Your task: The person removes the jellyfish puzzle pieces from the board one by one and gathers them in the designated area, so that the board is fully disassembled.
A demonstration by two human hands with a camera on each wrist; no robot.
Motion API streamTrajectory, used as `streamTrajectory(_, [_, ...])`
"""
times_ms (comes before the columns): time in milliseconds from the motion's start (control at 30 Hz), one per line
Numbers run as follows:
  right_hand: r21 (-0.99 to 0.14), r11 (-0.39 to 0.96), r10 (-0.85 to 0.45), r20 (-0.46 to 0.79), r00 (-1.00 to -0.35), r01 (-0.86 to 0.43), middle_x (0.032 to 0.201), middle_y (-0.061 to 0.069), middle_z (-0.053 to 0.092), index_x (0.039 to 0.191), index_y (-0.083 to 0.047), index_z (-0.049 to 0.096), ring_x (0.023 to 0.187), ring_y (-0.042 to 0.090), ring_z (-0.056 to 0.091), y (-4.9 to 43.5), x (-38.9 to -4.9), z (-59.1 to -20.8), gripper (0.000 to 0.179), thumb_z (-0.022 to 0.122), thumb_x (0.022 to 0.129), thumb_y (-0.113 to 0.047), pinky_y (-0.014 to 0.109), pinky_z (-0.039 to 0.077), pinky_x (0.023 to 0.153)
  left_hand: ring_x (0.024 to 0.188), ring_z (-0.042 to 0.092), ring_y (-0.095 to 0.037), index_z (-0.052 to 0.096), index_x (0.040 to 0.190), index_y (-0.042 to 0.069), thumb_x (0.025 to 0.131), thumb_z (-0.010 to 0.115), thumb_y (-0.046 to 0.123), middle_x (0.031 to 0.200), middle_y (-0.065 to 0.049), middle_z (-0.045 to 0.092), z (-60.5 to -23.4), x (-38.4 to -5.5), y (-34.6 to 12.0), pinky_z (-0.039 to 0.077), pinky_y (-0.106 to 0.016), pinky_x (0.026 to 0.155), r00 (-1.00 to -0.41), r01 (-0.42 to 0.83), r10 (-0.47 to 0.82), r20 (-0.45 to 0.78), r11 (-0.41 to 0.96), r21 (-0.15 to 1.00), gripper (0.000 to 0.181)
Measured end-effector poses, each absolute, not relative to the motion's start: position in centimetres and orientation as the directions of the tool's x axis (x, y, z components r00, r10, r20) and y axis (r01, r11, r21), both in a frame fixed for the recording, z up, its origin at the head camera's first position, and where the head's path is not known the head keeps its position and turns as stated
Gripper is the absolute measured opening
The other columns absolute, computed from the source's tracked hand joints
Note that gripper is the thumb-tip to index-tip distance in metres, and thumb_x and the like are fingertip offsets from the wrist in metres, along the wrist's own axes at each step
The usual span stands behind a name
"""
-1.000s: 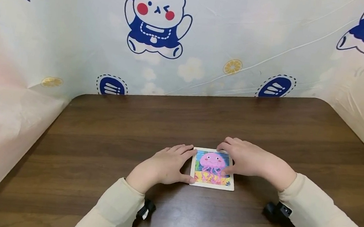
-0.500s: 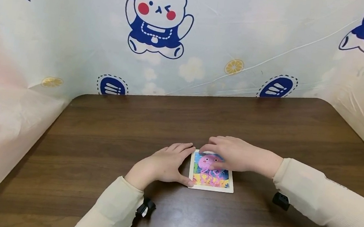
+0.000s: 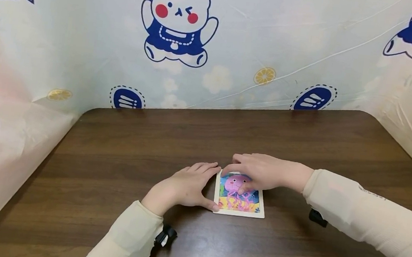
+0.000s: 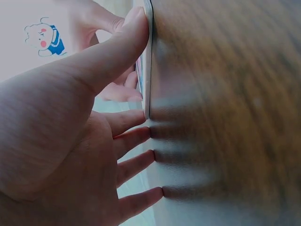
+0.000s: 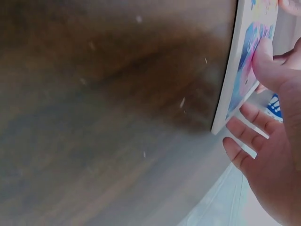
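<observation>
A square wooden jigsaw puzzle (image 3: 241, 206) with a pale frame and a pink jellyfish picture lies flat on the table. Along its left edge rests my left hand (image 3: 181, 188), the thumb at the near left corner and the index fingertip at the far left one. In the left wrist view, the other fingers of that hand (image 4: 61, 141) reach the tabletop, spread and fairly straight. My right hand (image 3: 267, 172) reaches over the top right of the puzzle and hides that part. The right wrist view shows its thumb (image 5: 264, 59) pressing on the picture, with loosely bent fingers beyond the far edge.
The brown wooden table (image 3: 144, 139) extends around the puzzle on all sides. A pale printed cloth (image 3: 238, 35) with cartoon bears hangs behind it and along both sides. Each sleeve carries a small black wrist camera (image 3: 165, 236).
My right hand has moved left from the puzzle's right side to over the picture, its thumb now on the jellyfish. The puzzle shifted slightly toward me; my left hand has hardly moved.
</observation>
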State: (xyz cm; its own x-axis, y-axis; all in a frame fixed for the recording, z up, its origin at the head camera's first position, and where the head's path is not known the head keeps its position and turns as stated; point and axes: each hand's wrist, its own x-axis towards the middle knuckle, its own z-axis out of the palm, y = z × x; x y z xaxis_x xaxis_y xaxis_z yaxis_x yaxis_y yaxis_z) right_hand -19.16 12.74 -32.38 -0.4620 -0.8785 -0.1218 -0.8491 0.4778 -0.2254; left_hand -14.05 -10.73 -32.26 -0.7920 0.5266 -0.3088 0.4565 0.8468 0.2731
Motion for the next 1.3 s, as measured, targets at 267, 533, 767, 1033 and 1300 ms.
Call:
streamTrajectory(267, [-0.195,0.461,-0.884,-0.193,-0.427,-0.866,0.103,-0.006,0.049,0.137,-0.032,0.053,0.086,0.012,0.051,12.4,-20.0,-32.1,0.057,0.076,0.087,-0.04,0.032,0.047,0.076,0.148,0.021,-0.023,0.031,0.156,0.019,0.078,0.074,0.062,0.162,0.0,0.024,-32.3,-14.1,-10.8,0.023,-0.048,0.117,-0.793,0.448,0.52,-0.317,0.851,0.274,0.1])
streamTrajectory(533, [-0.169,0.431,-0.9,-0.16,-0.407,-0.886,0.108,-0.006,0.05,0.137,-0.029,0.054,0.092,0.012,0.051,12.2,-20.1,-32.0,0.059,0.076,0.085,-0.046,0.038,0.046,0.086,0.148,0.021,-0.023,0.029,0.157,0.02,0.079,0.073,0.063,0.163,0.0,0.023,-32.2,-14.0,-10.8,0.022,-0.048,0.118,-0.794,0.443,0.513,-0.326,0.856,0.267,0.099])
streamTrajectory(767, [-0.216,0.426,-0.905,-0.071,-0.42,-0.879,0.109,-0.004,0.052,0.136,-0.022,0.056,0.098,0.013,0.05,12.0,-19.6,-32.4,0.054,0.074,0.088,-0.042,0.036,0.046,0.09,0.148,0.02,-0.023,0.028,0.157,0.022,0.079,0.073,0.064,0.163,0.001,0.022,-32.3,-14.0,-10.8,0.022,-0.049,0.117,-0.794,0.445,0.514,-0.324,0.855,0.266,0.1])
streamTrajectory(1033, [-0.337,0.425,-0.888,0.023,-0.459,-0.84,0.102,-0.008,0.054,0.113,-0.02,0.058,0.096,0.011,0.052,11.3,-19.4,-33.5,0.028,0.068,0.094,-0.037,0.032,0.048,0.089,0.149,0.019,-0.023,0.027,0.158,0.021,0.079,0.072,0.064,0.163,0.001,0.023,-32.2,-14.0,-10.8,0.021,-0.049,0.118,-0.793,0.439,0.511,-0.333,0.857,0.271,0.101])
streamTrajectory(1300, [-0.385,0.459,-0.86,0.035,-0.509,-0.801,0.096,-0.007,0.055,0.11,-0.019,0.058,0.09,0.011,0.051,10.8,-19.0,-33.2,0.026,0.074,0.091,-0.027,0.031,0.046,0.08,0.148,0.02,-0.022,0.028,0.157,0.02,0.079,0.073,0.063,0.162,0.0,0.024,-32.2,-14.0,-10.9,0.02,-0.048,0.118,-0.794,0.438,0.513,-0.327,0.855,0.277,0.099])
